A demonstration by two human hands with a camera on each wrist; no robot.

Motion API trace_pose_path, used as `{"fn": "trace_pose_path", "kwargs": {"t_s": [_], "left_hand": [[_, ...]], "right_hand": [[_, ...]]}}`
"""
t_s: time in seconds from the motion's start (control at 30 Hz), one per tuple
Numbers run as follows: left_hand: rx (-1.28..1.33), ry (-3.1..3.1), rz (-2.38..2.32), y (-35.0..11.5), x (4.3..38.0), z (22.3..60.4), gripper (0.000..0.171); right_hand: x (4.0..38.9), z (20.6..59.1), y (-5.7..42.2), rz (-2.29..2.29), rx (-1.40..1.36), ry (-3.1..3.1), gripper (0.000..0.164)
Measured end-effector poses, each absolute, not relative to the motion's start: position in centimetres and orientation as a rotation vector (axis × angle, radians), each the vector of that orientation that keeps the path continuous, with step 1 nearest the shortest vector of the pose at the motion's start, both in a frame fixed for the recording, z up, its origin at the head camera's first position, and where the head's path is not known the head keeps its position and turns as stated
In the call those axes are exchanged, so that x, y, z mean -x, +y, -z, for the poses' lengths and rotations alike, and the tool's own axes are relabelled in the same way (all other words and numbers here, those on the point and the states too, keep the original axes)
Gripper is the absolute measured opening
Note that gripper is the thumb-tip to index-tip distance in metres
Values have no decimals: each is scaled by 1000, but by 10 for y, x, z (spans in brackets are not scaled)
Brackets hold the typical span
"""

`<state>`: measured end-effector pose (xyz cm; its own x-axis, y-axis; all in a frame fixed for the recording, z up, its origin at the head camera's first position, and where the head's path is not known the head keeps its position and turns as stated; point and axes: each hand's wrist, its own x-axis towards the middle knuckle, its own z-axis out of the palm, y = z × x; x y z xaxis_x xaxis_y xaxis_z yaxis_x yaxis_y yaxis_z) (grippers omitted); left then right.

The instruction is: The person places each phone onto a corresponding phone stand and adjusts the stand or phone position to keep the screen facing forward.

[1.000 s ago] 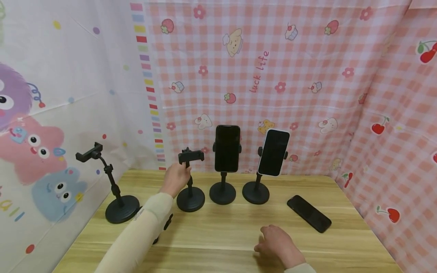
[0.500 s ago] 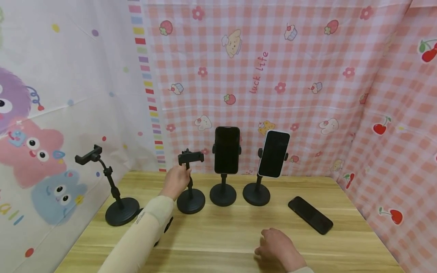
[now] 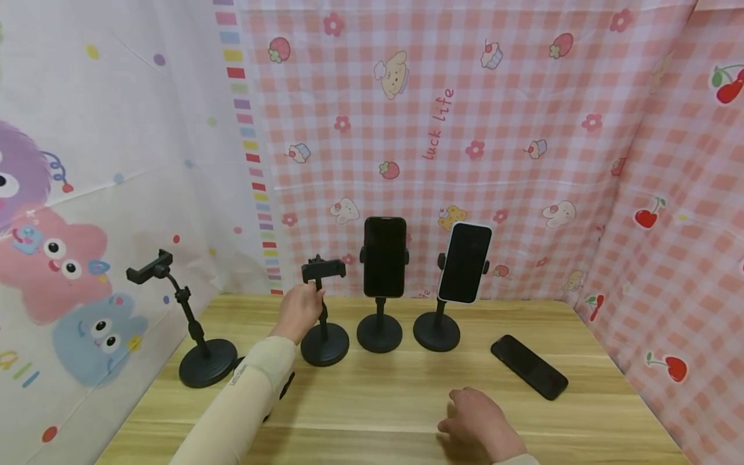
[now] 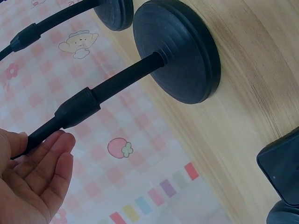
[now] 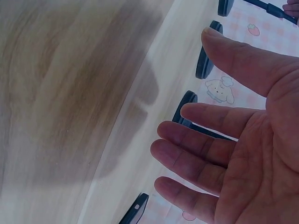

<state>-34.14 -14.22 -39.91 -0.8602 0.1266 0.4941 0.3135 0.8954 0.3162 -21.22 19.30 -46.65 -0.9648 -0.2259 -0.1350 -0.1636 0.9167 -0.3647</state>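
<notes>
In the head view, my left hand (image 3: 298,311) grips the upper pole of a black phone stand (image 3: 325,345) whose clamp holds no phone. The left wrist view shows the thumb and fingers pinching that pole (image 4: 77,107) above its collar, with the round base (image 4: 177,51) standing on the table. My right hand (image 3: 479,420) hovers over the front of the table, holding nothing; in the right wrist view its fingers (image 5: 201,149) are extended and spread. Beside the gripped stand, a black phone (image 3: 385,258) and a white-edged phone (image 3: 465,263) sit upright in two more stands.
Another phone stand (image 3: 208,363), without a phone, is at the left. A black phone (image 3: 529,366) lies flat at the right. Dark parts of another object (image 3: 287,385) peek out from behind the left forearm. Patterned cloth (image 3: 465,116) hangs behind the wooden table (image 3: 360,407).
The head view has shifted slightly, so the scene sits a little lower. The left hand keeps its hold on the same pole. The right hand has moved marginally.
</notes>
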Motion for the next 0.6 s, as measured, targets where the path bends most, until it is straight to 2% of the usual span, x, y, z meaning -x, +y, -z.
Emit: {"fn": "trace_pose_path", "kwargs": {"t_s": [0.6], "left_hand": [[282, -2621, 584, -144, 344, 401, 27]], "right_hand": [[216, 464, 198, 513, 277, 2879, 56]]}}
